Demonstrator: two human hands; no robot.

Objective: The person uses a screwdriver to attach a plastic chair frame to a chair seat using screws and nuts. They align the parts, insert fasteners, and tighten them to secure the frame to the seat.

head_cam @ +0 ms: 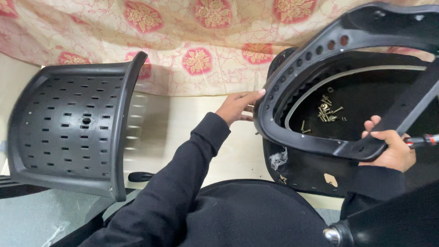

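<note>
A person in black sleeves is steadying a black plastic chair frame (315, 137) that is lying over an upturned black seat base (361, 105) on a pale table (206, 132): the left hand (237, 107) is pressing open fingers flat against the frame's left rim, while the right hand (391, 148) is curling closed around the frame's lower edge with a red-handled screwdriver (423, 140) tucked in it. A heap of brass screws (325, 112) is lying loose inside the base, so fastening looks barely begun. A separate perforated backrest shell (73, 128) is sitting well apart at left, unattached, before a flowered cloth (196, 41).
</note>
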